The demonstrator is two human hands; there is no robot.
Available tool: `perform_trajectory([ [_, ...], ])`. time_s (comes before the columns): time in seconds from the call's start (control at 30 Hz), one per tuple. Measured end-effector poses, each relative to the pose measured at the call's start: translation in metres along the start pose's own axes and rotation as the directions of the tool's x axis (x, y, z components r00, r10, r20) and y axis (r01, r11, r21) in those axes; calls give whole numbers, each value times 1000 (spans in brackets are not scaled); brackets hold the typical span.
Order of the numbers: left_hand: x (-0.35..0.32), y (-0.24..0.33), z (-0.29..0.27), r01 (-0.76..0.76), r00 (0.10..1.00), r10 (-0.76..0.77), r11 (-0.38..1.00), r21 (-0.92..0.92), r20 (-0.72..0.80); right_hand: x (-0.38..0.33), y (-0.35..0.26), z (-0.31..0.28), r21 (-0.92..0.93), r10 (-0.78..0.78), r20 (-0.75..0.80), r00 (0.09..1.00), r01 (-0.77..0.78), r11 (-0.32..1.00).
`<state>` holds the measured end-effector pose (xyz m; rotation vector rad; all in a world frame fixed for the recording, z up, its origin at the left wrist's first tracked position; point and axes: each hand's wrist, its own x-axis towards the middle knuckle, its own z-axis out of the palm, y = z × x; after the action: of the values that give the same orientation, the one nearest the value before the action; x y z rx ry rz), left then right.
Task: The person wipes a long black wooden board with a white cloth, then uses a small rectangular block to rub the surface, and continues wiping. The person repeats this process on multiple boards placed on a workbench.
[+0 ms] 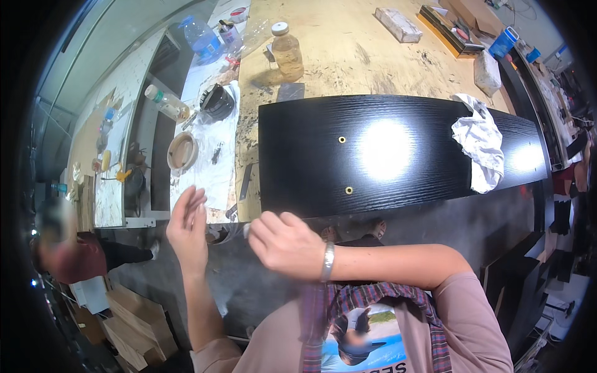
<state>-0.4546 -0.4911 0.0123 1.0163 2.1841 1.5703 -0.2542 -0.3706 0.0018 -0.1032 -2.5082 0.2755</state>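
Observation:
My left hand [188,229] is raised by the near edge of the paper-covered bench strip, fingers stretched upward and slightly bent, with nothing seen in it. Closed in a loose fist, my right hand [285,244] hovers just off the near left corner of a glossy black board [301,155]. A small whitish bit shows at its fingertips; I cannot make out what it is. Two brass-coloured ring inserts sit in the board, and a crumpled white cloth [484,149] lies across its right part. A shallow round dish [183,153] rests on the stained paper beyond my left hand.
A black-smeared pot [217,102] and a tilted clear bottle [166,103] stand on the paper [208,180]. Behind the board are a jar of yellowish liquid [286,56], wrapped blocks and a box [451,32]. Another person [78,258] is at the far left.

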Motion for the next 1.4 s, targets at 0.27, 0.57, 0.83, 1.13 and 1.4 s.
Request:
perform_trajectory([
  [0.27, -92, 19, 34, 124, 992, -121, 926, -357, 33, 4, 1, -23, 844, 478, 419, 772, -526, 110],
  [0.57, -28, -51, 34, 57, 996, -48, 990, 130, -73, -15, 54, -99, 493, 504, -48, 863, -418, 763],
  [0.83, 39, -202, 9, 65, 994, 45, 475, 877, -98, -170, 232, -200, -473, 721, -318, 615, -762, 442],
  [1.13, 34, 50, 64, -295, 935, 279, 954, 47, 217, -96, 140, -133, 467, 751, -275, 601, -599, 651],
  [1.4, 52, 89, 165, -700, 472, 421, 713, 39, 775, -55, 108, -79, 381, 458, -143, 878, -378, 844],
])
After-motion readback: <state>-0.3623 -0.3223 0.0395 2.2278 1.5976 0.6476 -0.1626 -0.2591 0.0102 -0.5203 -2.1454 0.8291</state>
